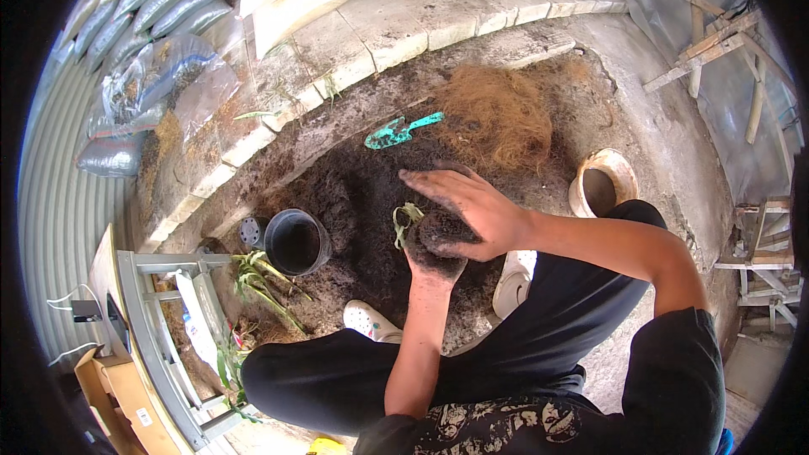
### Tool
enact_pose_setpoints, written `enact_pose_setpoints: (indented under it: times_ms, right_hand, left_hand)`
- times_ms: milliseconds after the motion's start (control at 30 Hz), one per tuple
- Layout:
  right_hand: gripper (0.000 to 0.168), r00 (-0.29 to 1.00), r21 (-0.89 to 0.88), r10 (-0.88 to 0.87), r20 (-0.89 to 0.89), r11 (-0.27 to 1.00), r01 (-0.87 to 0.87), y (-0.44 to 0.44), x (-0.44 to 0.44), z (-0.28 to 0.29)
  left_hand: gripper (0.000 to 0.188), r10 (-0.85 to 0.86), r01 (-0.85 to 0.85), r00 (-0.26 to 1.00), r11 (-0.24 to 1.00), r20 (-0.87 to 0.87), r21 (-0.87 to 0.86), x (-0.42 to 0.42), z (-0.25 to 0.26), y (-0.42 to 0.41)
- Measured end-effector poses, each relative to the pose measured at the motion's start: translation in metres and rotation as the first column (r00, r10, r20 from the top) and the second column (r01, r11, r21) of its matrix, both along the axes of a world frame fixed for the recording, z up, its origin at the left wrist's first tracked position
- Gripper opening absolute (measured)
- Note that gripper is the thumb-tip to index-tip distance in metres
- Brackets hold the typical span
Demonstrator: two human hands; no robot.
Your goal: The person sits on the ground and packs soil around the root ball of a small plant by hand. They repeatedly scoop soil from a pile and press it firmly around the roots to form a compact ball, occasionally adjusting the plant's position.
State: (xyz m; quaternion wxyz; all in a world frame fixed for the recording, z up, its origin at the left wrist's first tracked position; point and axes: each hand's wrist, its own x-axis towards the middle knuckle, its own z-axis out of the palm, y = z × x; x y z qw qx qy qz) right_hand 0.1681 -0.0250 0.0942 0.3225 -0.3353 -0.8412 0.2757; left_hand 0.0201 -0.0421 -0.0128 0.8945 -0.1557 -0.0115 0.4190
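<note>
My left hand [436,262], smeared with dark soil, cups a clump of moist potting soil [452,230] from below. Pale green, drooping leaves [407,218] of a small plant stick out at the clump's left side; its roots are hidden. Over the clump lies my right hand [490,208], its fingers stretched to the left and its thumb alongside the soil. Whether it grips the clump or only rests against it is hard to see. Beneath both hands spreads a heap of loose dark soil [363,202].
A soil-stained turquoise trowel [393,134] lies beyond the hands, beside a brown coir fibre pile [496,117]. At left are a black plastic pot [321,256], cut leafy stems [268,287] and a grey metal-framed stand [148,309]. A whitish bucket [622,174] stands right; concrete kerb blocks [392,31] curve behind.
</note>
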Motion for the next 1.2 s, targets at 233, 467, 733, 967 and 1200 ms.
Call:
enact_pose_setpoints:
  times_ms: [233, 467, 733, 967, 1200]
  right_hand:
    - [0.081, 0.869, 0.133, -0.009, 0.494, 0.989, -0.065, 0.003, -0.003, 0.007]
    - [0.071, 0.879, 0.089, 0.032, 0.476, 0.992, -0.084, 0.001, 0.006, -0.001]
    - [0.044, 0.927, 0.173, 0.037, 0.372, 0.979, -0.109, -0.005, 0.003, 0.006]
    - [0.039, 0.863, 0.269, 0.061, 0.502, 0.937, -0.223, -0.013, -0.008, 0.011]
    - [0.037, 0.849, 0.343, 0.086, 0.522, 0.890, -0.301, -0.015, -0.009, 0.001]
  left_hand:
    - [0.055, 0.043, -0.074, 0.862, 0.996, -0.505, -0.042, 0.001, 0.016, -0.005]
    - [0.044, 0.040, -0.084, 0.887, 0.994, -0.460, -0.075, -0.010, 0.001, 0.000]
    - [0.044, 0.084, -0.099, 0.880, 0.995, -0.467, -0.008, -0.005, 0.026, -0.002]
    - [0.054, 0.188, -0.171, 0.834, 0.982, -0.519, 0.081, -0.001, 0.023, -0.012]
    - [0.055, 0.232, -0.218, 0.858, 0.972, -0.458, 0.083, -0.002, 0.005, -0.018]
